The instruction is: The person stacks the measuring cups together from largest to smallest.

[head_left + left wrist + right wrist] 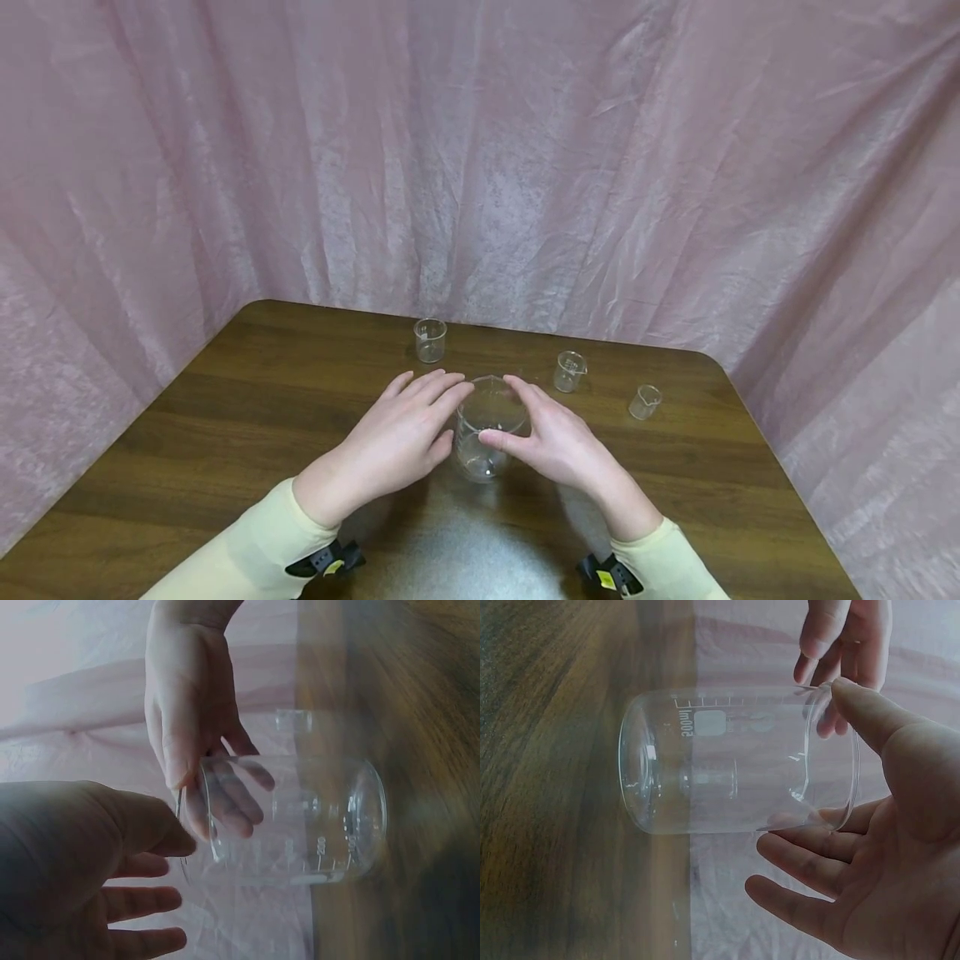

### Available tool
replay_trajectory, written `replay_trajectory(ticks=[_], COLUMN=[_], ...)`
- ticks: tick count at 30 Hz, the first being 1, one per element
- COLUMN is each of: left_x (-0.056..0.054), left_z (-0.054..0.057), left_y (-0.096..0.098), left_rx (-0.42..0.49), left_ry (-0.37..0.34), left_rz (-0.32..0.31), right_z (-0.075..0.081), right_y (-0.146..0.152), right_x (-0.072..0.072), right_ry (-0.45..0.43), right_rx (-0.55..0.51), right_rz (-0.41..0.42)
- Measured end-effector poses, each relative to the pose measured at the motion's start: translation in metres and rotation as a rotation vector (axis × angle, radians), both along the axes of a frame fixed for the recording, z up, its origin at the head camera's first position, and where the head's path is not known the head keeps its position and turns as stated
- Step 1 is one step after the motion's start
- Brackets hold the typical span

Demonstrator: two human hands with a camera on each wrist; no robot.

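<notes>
A large clear glass beaker stands upright in front of me, its 500 ml mark legible in the right wrist view. My right hand spans its mouth, thumb on the near rim and fingers along the far right side, holding it near the top. At the left of the rim is my left hand, palm down with fingers extended. In the left wrist view the left thumb is beside the rim; whether it touches the glass I cannot tell.
Behind the large beaker stand three smaller glass beakers: one at the back, one right of centre, and the smallest farther right. Everything is on a brown wooden table, with a pink curtain behind its far edge.
</notes>
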State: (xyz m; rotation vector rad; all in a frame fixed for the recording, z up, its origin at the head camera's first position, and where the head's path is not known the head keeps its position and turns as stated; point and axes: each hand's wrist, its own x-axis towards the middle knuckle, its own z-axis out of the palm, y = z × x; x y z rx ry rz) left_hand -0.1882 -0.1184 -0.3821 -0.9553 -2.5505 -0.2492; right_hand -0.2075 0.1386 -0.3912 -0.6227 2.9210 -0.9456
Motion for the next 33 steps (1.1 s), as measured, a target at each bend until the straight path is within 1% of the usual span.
replay_trajectory(ticks=[6, 11, 17, 23, 33], left_x=[-0.008, -0.014, -0.019, -0.022, -0.023], left_z=[0.003, 0.004, 0.005, 0.007, 0.008], left_y=[-0.004, -0.006, -0.006, -0.007, -0.007], left_rx=[0.041, 0.040, 0.038, 0.042, 0.047], left_ry=[-0.008, -0.021, -0.042, -0.042, -0.050], left_rz=[0.047, 0.080, 0.104, 0.121, 0.131], right_z=[0.001, 0.001, 0.000, -0.001, -0.001], right_y=[0.001, 0.002, 0.002, 0.002, 0.002], right_x=[0.000, 0.000, -0.001, -0.002, -0.002], right_ry=[0.000, 0.004, 0.008, 0.004, 0.000], right_rx=[-0.005, -0.007, -0.012, -0.014, -0.012], right_rz=[0.000, 0.006, 0.010, 0.011, 0.010])
